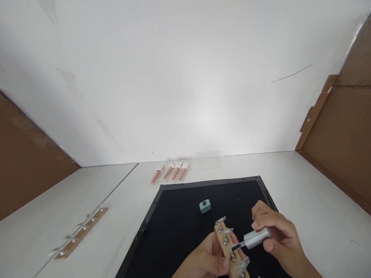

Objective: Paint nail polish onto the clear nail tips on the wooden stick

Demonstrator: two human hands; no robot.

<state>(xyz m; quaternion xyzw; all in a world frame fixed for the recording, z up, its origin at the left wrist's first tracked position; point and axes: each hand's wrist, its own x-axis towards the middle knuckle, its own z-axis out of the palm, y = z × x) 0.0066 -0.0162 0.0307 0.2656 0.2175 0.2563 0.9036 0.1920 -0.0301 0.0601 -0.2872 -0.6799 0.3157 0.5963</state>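
Observation:
My left hand (207, 258) grips a wooden nail-tip stand (228, 251) above the black mat, thumb on its near side. Along the strip sit several round metal holders with clear nail tips on them. Between the thumb and fingers of my right hand (279, 235) is a nail polish brush (256, 238) with a silver cap handle. It points left, its dark bristles at or just above one of the middle holders; whether they touch a nail tip there I cannot tell. Behind the stand, a teal nail polish bottle (205, 207) stands uncapped on the mat.
The black mat (174, 224) lies on a white table (304, 193). A second wooden stand with clear tips (82, 233) lies at the left. Several pink-and-white bottles (175, 171) lie by the white back wall. Brown cardboard panels (342, 146) border both sides.

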